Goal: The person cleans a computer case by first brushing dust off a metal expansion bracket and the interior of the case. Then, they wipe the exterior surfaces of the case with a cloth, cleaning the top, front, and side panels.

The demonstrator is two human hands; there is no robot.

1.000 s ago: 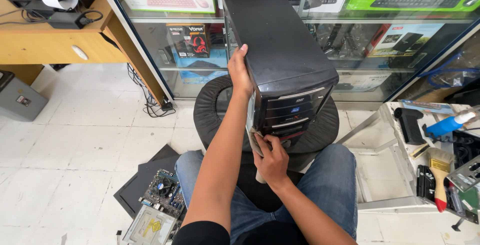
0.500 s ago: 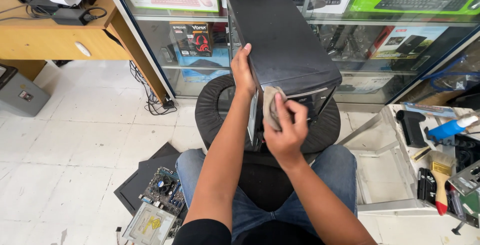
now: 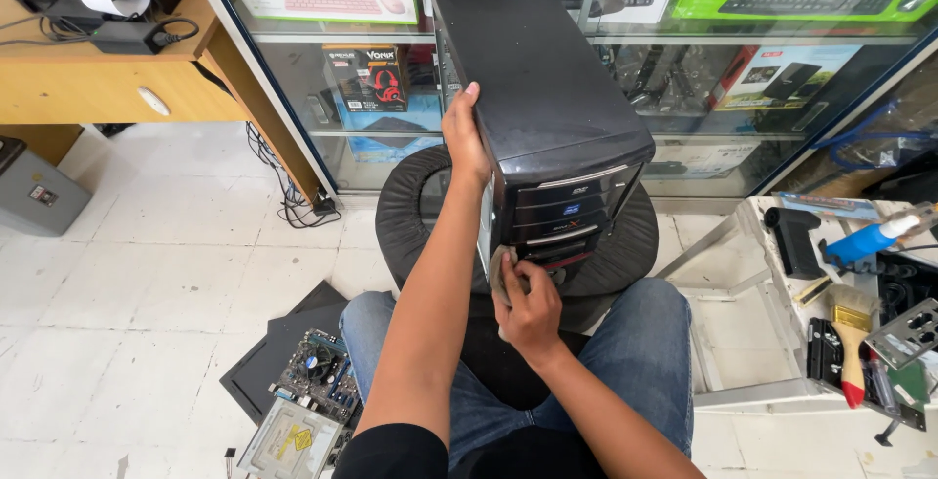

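A black desktop computer tower (image 3: 547, 88) stands upright on a round black padded stool (image 3: 410, 210) in front of me. My left hand (image 3: 463, 132) grips the tower's upper left edge and steadies it. My right hand (image 3: 526, 305) is closed on a grey cloth (image 3: 500, 274) and presses it against the lower left of the tower's front panel. The panel shows drive bays and silver trim. My knees in blue jeans sit just below the stool.
A motherboard (image 3: 318, 373) and an optical drive (image 3: 288, 440) lie on dark panels on the tiled floor at left. A white open case (image 3: 743, 337) with a paintbrush (image 3: 852, 342) and tools sits at right. A glass display cabinet (image 3: 684, 68) stands behind, a wooden desk (image 3: 88, 88) at far left.
My right hand with the cloth went from the lower front panel up over the upper front half a second ago, then back down to the lower left. The left hand has stayed put.
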